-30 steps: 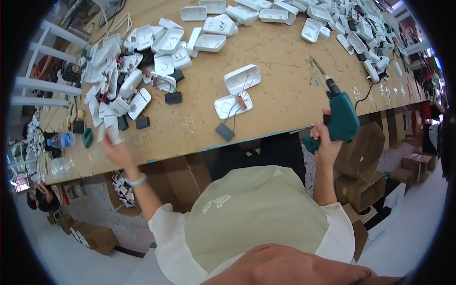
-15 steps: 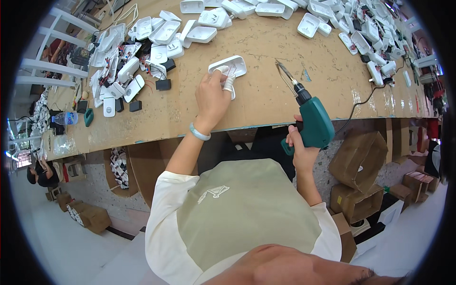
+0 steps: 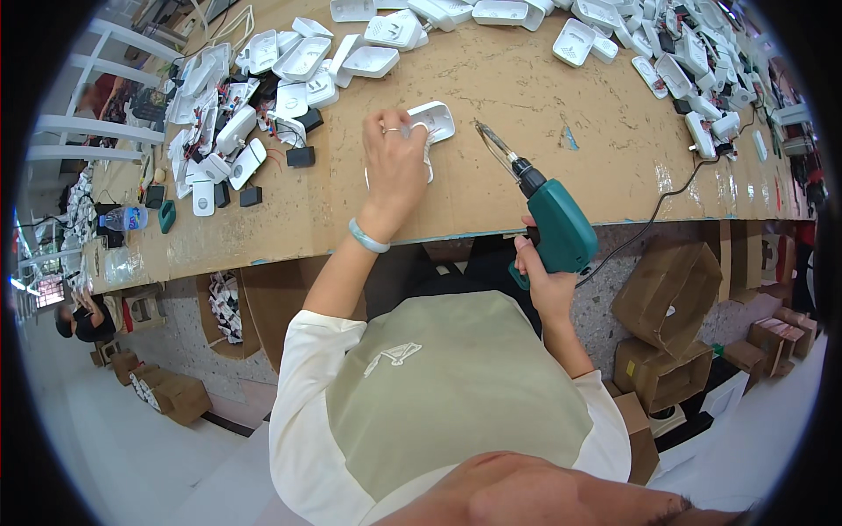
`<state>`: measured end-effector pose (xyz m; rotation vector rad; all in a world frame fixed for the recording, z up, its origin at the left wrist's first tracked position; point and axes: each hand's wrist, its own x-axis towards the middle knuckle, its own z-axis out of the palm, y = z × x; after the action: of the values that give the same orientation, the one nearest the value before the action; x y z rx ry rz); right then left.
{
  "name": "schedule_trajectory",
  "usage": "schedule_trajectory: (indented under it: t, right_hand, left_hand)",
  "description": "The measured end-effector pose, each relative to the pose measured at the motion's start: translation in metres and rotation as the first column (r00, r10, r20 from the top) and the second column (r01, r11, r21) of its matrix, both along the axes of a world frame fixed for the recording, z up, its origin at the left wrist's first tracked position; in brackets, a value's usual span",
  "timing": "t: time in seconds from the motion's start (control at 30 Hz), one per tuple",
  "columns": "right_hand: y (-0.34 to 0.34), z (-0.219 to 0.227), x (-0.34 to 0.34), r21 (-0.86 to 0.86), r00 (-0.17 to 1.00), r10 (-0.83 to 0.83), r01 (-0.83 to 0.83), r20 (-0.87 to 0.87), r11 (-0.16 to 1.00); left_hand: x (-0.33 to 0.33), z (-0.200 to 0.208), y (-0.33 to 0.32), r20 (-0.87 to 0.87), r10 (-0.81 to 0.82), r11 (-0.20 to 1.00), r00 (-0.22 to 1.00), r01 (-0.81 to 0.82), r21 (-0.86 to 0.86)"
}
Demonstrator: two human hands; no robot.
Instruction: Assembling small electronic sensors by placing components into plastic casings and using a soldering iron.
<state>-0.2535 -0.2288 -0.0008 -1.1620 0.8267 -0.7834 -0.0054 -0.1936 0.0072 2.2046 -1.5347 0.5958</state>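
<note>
My right hand (image 3: 545, 279) is wrapped round the handle of a dark green soldering gun (image 3: 563, 230). Its long metal tip (image 3: 495, 143) points up and left over the cardboard table top, apart from any part. My left hand (image 3: 393, 167) has its back up and its fingers curled down, gripping a white plastic casing part (image 3: 429, 164) that is mostly hidden beneath it. White wrapping covers one fingertip. Just past those fingers lies an open white plastic shell (image 3: 436, 118), partly covered by the hand.
Heaped at left are white casings (image 3: 237, 129), wires and black blocks (image 3: 301, 157). More white shells (image 3: 574, 42) line the far edge and pile up at right. The gun's black cord (image 3: 653, 210) crosses the front edge. Cardboard boxes (image 3: 668, 298) stand on the floor.
The soldering gun in my right hand has shifted left, its tip nearer my left hand. My left hand has turned palm down over the white part, hiding more of it.
</note>
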Motion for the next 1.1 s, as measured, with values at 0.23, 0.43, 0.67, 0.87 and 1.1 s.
schedule_trajectory:
  t: [0.23,0.43,0.67,0.87,1.1]
  right_hand:
    - [0.006,-0.004,-0.002,-0.007,0.988,-0.012,0.011,-0.157,1.000]
    - [-0.001,-0.011,-0.002,-0.305,0.959,0.068,-0.154,-0.276,0.940]
    - [-0.018,-0.013,0.009,-0.469,0.947,0.068,-0.216,-0.313,0.856]
    - [-0.017,-0.013,0.018,-0.420,0.936,0.081,-0.230,-0.342,0.878]
    - [-0.017,-0.015,0.020,-0.419,0.946,0.083,-0.216,-0.313,0.882]
  left_hand:
    - [0.024,-0.031,-0.007,-0.474,-0.088,0.995,0.876,0.060,-0.074]
    - [0.008,-0.027,0.006,-0.576,-0.138,0.989,0.806,0.143,-0.038]
    - [0.002,-0.026,0.008,-0.326,-0.143,0.990,0.935,0.139,-0.035]
    - [0.001,-0.027,0.007,-0.374,-0.141,0.989,0.917,0.145,-0.018]
    - [-0.001,-0.026,0.006,-0.336,-0.142,0.989,0.931,0.143,-0.021]
